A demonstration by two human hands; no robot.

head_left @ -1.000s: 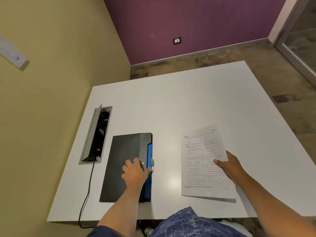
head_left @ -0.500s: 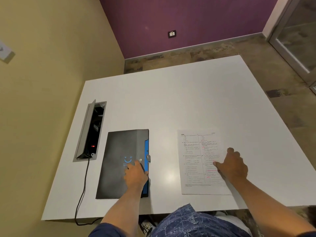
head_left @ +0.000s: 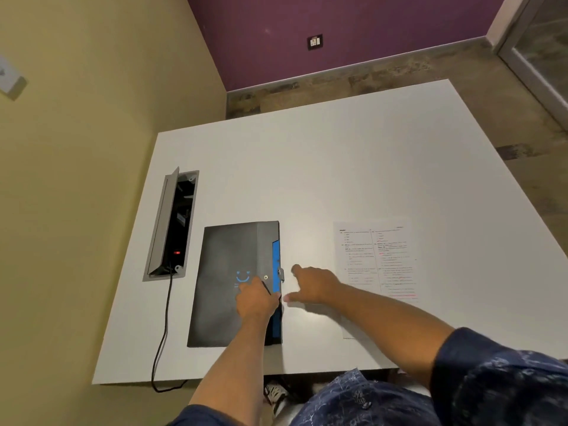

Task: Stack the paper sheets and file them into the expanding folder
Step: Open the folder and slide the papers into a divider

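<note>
I see a black expanding folder (head_left: pixel 227 284) lying flat on the white table (head_left: pixel 353 167), its blue edge facing 3 o'clock. A blue smiley logo (head_left: pixel 242 277) is printed on its cover; the small blue text under it is too blurred for me to read. My left hand (head_left: pixel 255 298) presses on the cover, fingers bent at the folder's right edge, not visibly gripping anything. My right hand (head_left: pixel 313 284) hovers open and empty just at 3 o'clock of the folder's clasp (head_left: pixel 280 274), thumb and fingers spread. The paper sheets (head_left: pixel 376 265) lie flat at 3 o'clock of that hand, untouched; they carry two columns of print with pink marks, illegible. At 9 o'clock of the folder an open cable box (head_left: pixel 172 229) shows a red light.
</note>
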